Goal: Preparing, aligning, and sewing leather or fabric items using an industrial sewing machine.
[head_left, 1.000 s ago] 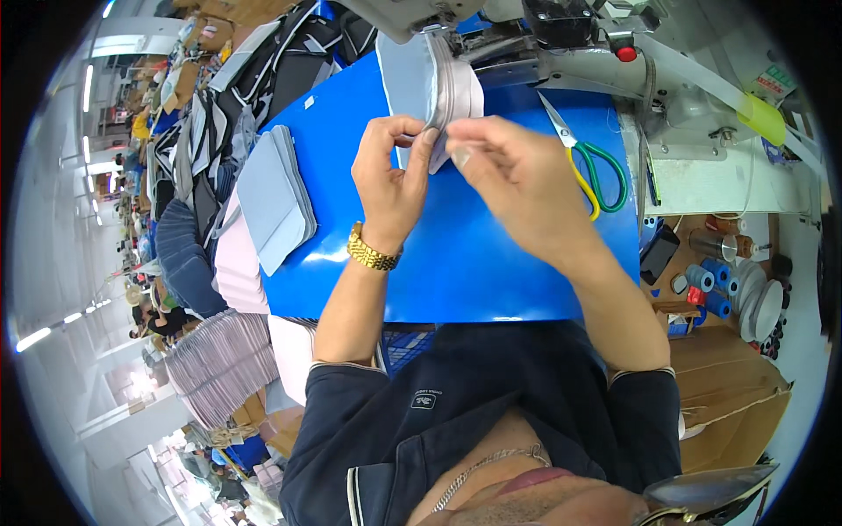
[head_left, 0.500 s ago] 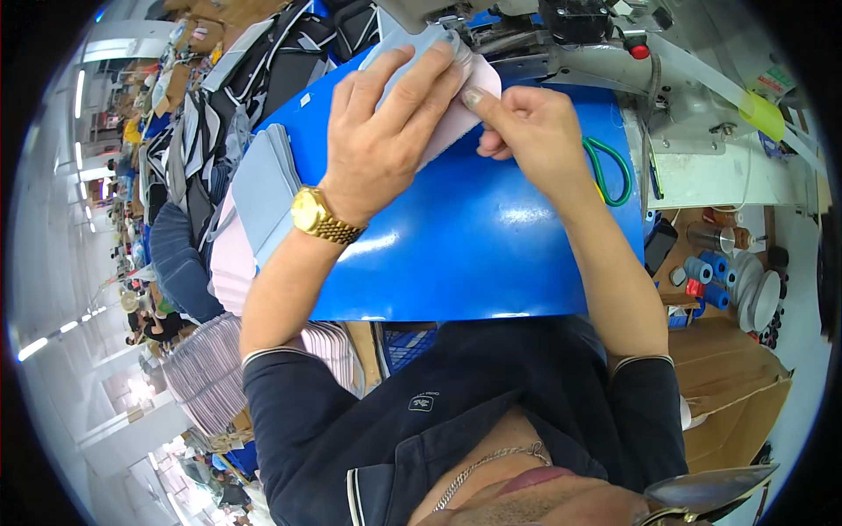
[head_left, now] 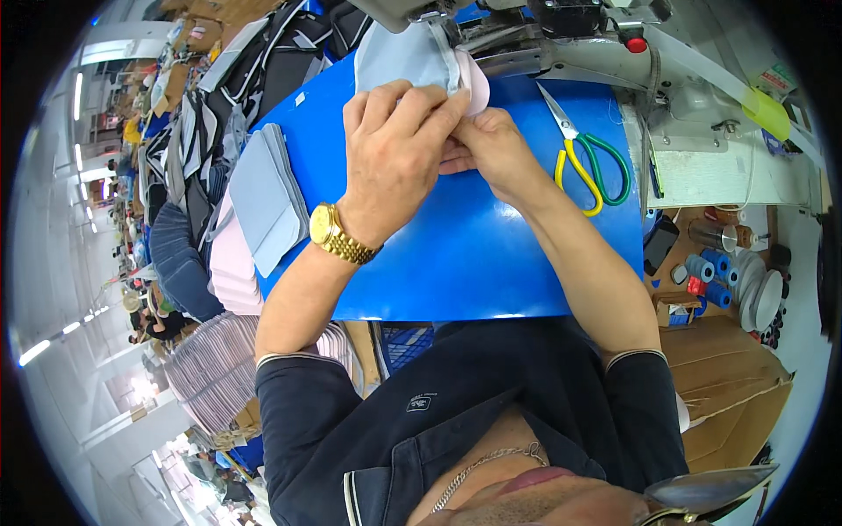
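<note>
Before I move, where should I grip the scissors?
Probably by the green handle, coming from the person's right: the scissors lie with blades pointing away from the person, and the right forearm passes close by the yellow handle on the left.

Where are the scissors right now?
In the head view, the scissors lie on the right side of the blue work surface, just right of the person's right hand.
</note>
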The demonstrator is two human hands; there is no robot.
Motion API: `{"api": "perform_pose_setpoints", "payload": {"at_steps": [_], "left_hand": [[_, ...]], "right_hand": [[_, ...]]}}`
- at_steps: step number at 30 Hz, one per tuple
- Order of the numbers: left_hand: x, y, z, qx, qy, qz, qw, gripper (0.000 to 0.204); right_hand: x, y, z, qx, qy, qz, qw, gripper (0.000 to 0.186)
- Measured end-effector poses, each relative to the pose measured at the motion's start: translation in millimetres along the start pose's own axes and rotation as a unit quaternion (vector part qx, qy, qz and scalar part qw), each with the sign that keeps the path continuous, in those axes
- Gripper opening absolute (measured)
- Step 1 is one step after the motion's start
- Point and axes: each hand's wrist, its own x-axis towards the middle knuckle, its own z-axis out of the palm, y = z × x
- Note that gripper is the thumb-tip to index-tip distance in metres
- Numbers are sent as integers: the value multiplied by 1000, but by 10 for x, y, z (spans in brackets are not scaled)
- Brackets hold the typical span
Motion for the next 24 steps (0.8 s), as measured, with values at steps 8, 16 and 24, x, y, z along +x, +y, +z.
{"api": "perform_pose_setpoints", "payload": {"at_steps": [8,16,24], "left_hand": [[237,-33,197,20,48,-51,997,31],[437,132,97,-20,17,-153,988,18],[413,123,-4,-139,18,-213,967,25]], "right_hand": [[193,-52,51,36,28,-63,997,39],[106,-371,-178,-101,35,-80,991,31],[-119,-692,-382,-262,-61,-62,961,30]]}}
